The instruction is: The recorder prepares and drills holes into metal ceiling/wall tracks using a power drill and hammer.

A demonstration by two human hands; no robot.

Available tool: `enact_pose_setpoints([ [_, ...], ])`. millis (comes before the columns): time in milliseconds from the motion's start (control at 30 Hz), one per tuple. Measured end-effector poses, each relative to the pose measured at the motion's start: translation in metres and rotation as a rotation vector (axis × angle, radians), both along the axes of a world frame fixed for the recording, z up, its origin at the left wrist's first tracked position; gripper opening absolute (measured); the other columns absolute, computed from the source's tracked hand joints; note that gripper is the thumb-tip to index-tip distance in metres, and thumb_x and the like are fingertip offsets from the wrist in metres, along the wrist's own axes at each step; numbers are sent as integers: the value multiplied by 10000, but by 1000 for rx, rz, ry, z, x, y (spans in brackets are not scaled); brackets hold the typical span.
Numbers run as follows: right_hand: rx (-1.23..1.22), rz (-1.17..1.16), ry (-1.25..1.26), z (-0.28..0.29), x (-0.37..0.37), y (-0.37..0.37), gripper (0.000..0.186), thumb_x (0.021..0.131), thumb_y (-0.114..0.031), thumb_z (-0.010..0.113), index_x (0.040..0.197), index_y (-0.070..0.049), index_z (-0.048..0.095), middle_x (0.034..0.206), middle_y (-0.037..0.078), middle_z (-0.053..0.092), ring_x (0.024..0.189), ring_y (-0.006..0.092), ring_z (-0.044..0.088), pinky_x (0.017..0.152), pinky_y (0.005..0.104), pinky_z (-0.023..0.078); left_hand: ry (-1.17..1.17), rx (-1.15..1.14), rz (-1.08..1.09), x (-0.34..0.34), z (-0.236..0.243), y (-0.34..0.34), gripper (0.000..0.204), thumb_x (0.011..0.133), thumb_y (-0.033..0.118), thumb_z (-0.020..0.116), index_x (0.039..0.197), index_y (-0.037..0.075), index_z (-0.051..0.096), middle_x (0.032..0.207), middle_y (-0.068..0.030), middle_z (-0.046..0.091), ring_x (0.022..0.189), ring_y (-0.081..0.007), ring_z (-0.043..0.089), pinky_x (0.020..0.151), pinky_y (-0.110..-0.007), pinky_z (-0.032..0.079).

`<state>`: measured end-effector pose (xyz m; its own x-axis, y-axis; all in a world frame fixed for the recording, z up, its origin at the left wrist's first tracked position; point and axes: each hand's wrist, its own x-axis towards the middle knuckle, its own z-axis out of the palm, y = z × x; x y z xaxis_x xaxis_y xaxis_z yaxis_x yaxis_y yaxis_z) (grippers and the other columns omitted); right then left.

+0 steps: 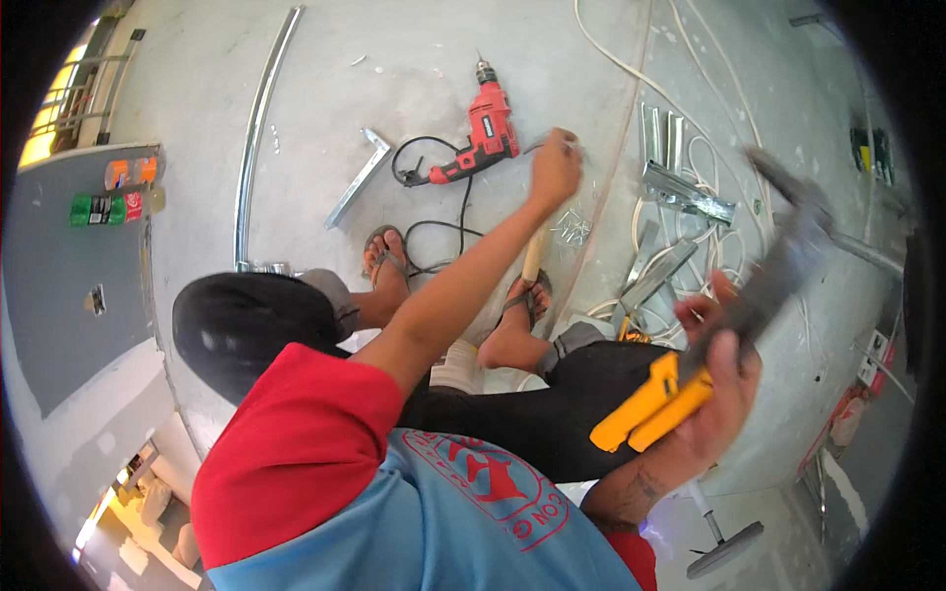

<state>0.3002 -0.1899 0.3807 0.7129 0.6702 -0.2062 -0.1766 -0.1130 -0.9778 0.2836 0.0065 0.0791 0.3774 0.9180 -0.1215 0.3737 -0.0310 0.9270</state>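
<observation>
Two bare hands work apart: the left hand (558, 175) reaches to the upper centre of the frame and the right hand (722, 394) is at the lower right. The right fingers are wrapped around a yellow-handled tool (759, 294), which slants from the lower right up toward the right edge; its two yellow grips lie close together, and its dark far end is blurred. The left fingers are curled just beside the butt of a red drill (491, 123), but whether they pinch anything I cannot tell. The drill lies at upper centre, chuck toward the top edge, with its black cord (464, 209) running down past it. Loose screws (572, 228) are scattered just below the left hand, and a wooden stick (534, 255) stands out near the right foot (519, 345). At the upper left are a long metal channel (258, 133) and, nearer the drill, an angled metal piece (357, 184). Right of centre, short metal profiles (690, 189) lie among loops of white cable (631, 69). Plastic bottles (99, 209) show at the far left.
</observation>
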Motion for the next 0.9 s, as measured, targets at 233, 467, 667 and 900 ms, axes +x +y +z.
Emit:
enact_pose_setpoints([
  [233, -253, 473, -142, -19, -35, 12, 459, 945, -184, 637, 1312, 75, 544, 1114, 146, 698, 996, 160, 657, 937, 313, 485, -812, -545, 213, -120, 178, 27, 252, 955, 33, 558, 1190, -35, 501, 983, -133, 627, 888, -224, 689, 743, -304, 585],
  [467, 43, 502, 149, 7, -53, -9, 519, 952, -204, 638, 1332, 104, 464, 748, 143, 685, 340, 87, 422, 440, 224, 459, -1011, -330, 124, -149, 279, 4, 203, 967, 61, 586, 1134, 20, 477, 976, -105, 640, 927, -220, 684, 818, -322, 549],
  [667, 420, 646, 415, -9, -67, -22, 515, 927, -233, 684, 1239, 135, 503, 539, 63, 551, 325, 75, 395, 364, 241, 368, -1286, -230, -31, -175, 342, -24, 181, 980, 68, 580, 1130, 38, 483, 981, -105, 633, 947, -254, 672, 840, -366, 543],
  [900, 622, 732, 545, -12, -72, -20, 481, 935, -216, 681, 1250, 106, 515, 510, 26, 481, 318, 66, 369, 352, 260, 363, -1235, -156, -40, -184, 348, -42, 187, 994, 79, 567, 1150, 36, 474, 998, -106, 626, 958, -230, 662, 855, -345, 542],
])
